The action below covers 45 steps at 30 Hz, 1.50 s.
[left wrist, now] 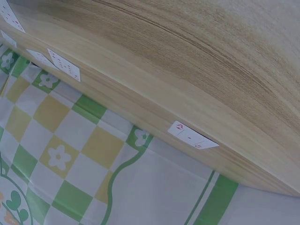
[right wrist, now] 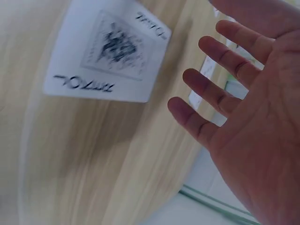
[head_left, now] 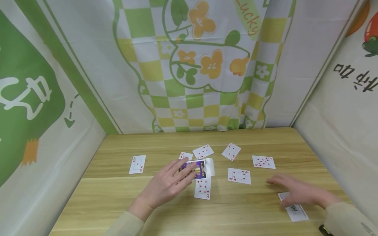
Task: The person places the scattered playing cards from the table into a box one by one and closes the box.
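A purple card box (head_left: 200,169) with its white end flap raised to the right lies under the fingers of my left hand (head_left: 169,180). The fingers lap over its front; the thumb is hidden. The box overlaps red diamond cards, one card (head_left: 185,155) behind it and one card (head_left: 203,190) below. My right hand (head_left: 298,190) hovers over a joker card (head_left: 296,213) near the table's right side, covering part of it in the head view. In the right wrist view that hand (right wrist: 262,112) has spread fingers and a bare palm, apart from the joker.
More diamond cards lie face up on the wooden table (head_left: 112,196): an ace (head_left: 137,164) at left, a three (head_left: 203,151), a two (head_left: 231,151), an eight (head_left: 263,162) and a four (head_left: 239,176). Patterned cloth (head_left: 189,111) hangs behind; printed sheets flank both sides.
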Tool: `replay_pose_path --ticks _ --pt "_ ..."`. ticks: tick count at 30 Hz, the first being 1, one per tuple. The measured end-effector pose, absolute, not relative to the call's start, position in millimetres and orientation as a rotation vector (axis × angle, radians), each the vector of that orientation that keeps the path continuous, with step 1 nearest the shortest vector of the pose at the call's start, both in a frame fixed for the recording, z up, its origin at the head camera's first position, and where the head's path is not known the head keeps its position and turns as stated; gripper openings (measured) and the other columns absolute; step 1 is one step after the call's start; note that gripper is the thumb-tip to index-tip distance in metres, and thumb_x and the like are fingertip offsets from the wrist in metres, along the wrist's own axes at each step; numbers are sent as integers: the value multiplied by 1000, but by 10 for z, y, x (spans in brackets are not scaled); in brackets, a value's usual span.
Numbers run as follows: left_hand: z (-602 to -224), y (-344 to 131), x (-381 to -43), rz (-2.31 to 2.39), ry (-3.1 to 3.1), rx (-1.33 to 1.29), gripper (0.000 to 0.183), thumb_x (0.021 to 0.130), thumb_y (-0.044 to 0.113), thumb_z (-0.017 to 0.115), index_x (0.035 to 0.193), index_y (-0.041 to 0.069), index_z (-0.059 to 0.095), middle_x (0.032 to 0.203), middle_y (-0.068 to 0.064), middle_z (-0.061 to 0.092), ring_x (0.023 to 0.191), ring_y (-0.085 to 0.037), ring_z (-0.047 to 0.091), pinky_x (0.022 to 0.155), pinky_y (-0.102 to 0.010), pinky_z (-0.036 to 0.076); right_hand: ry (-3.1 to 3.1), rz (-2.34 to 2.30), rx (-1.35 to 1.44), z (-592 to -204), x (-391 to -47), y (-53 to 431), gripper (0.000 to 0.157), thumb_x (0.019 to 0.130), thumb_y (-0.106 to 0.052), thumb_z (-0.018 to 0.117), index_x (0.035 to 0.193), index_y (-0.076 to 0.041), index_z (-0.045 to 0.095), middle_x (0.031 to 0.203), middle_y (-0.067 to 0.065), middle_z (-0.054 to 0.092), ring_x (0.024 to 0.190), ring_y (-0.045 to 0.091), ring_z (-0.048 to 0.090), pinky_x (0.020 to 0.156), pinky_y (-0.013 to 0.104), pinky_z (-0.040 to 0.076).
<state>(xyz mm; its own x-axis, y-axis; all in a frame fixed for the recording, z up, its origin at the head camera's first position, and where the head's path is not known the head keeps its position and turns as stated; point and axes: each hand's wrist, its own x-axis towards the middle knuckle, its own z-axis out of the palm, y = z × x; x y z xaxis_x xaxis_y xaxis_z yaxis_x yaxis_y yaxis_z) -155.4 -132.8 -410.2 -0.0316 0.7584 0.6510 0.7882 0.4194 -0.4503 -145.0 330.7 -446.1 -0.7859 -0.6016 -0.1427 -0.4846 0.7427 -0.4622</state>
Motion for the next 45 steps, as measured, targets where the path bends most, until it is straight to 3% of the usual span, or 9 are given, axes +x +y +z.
replay_pose_path --ticks 7,21,31,40,45 --pt "-4072 -1329 -1540 -35 -1774 -1339 27 95 9 45 110 4 66 124 -16 58 108 -38 57 90 -46 50 2634 -573 -784 -4549 -1384 3391 93 55 -37 82 135 -13 43 138 19 35 123 44 30 88 70 35" --pt "-4062 -1320 -1531 -22 -1771 -1333 27 95 6 44 110 4 67 124 -16 58 108 -38 57 90 -45 50 2682 -385 -846 -4679 -1413 3456 105 47 -28 87 139 -16 39 135 10 33 118 36 34 80 57 43" --pt "-4041 -1298 -1514 -28 -1759 -1332 25 95 10 47 107 5 68 122 -15 60 107 -37 58 91 -45 50 2771 -404 -864 -4689 -1408 3469 90 51 -39 84 129 -11 47 130 8 41 116 33 39 89 59 40" --pt "-4051 -1298 -1514 -39 -1772 -1329 26 95 12 46 108 5 67 122 -15 60 108 -38 57 91 -45 50 2844 -342 -944 -4715 -1428 3449 72 53 -37 83 115 -16 52 115 -5 46 104 20 44 85 45 45" --pt "-4057 -1300 -1514 -37 -1776 -1329 26 95 11 45 108 5 67 122 -15 59 108 -38 57 91 -45 50 2853 -346 -949 -4737 -1437 3455 70 52 -39 82 111 -17 52 113 -6 45 101 18 43 83 42 46"
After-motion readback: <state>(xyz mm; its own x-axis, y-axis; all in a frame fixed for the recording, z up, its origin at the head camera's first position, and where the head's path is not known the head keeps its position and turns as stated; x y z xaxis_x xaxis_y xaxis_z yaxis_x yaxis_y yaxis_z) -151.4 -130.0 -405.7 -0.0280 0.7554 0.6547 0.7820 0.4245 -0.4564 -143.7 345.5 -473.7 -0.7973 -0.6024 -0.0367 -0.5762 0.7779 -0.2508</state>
